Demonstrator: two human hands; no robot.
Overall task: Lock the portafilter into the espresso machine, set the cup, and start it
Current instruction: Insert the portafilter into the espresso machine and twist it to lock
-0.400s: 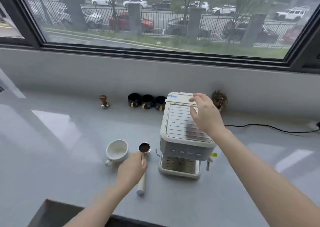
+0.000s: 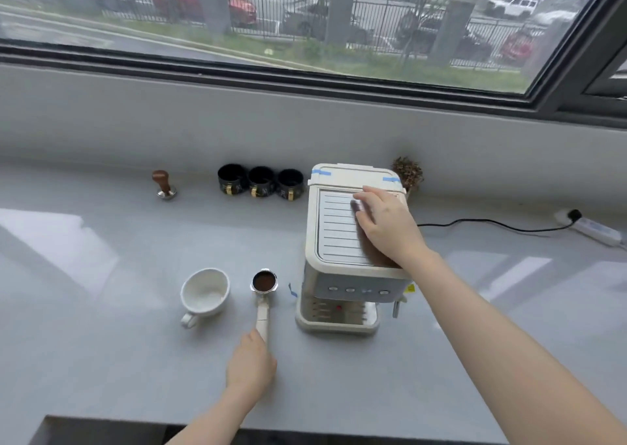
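Portafilter (image 2: 264, 283) lying on the counter (image 2: 101, 343), beside the cup (image 2: 204, 292).
Left hand (image 2: 251, 366) grips its handle; right hand (image 2: 386, 222) rests flat, unclenched, atop the espresso machine (image 2: 342, 275).

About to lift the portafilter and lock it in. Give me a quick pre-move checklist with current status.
1. Left hand on the portafilter handle: ok, it covers the handle's near end; how firm the grip is, cannot tell.
2. Basket filled: ok, dark grounds show in it.
3. Machine steadied: ok, right hand lies flat on its top.
4. Drip tray free for the cup: ok, nothing stands on it.
5. Cup within reach: ok, upright, left of the portafilter, apart from it.
6. Group head clear: cannot tell, hidden under the machine's front.
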